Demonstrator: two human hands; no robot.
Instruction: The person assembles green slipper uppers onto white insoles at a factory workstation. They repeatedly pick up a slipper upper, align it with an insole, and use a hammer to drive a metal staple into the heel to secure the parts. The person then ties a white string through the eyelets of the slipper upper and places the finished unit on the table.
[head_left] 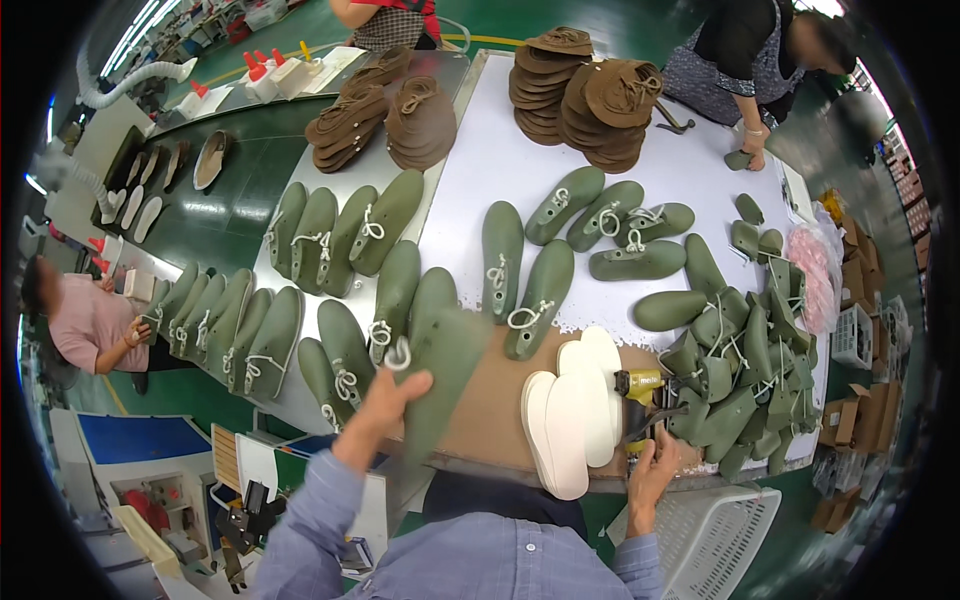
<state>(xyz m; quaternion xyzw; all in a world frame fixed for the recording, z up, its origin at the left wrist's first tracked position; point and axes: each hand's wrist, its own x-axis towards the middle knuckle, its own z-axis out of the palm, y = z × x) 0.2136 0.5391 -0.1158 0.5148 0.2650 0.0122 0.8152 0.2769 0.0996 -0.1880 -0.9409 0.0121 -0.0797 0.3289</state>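
Note:
My left hand [388, 408] grips a green shoe last [445, 370] with a white string loop at its top. The last is smeared by motion and tilted over the brown board [480, 420]. My right hand [650, 478] is at the near edge of the board, fingers apart, just below a yellow-and-black staple gun [640, 385]. Whether its fingertips touch the gun is hard to tell. Between the hands lie white insoles [558, 425] in two overlapping stacks. Beyond the held last, more green lasts [540, 298] with tied strings rest on the white table.
Green lasts [745, 350] heap up at the right. Rows of lasts [225, 320] stand at the left. Brown shoe uppers [610, 105] are stacked at the back, near a hammer [675, 122]. A white basket [705, 540] is below the table edge. Co-workers stand left, behind and far right.

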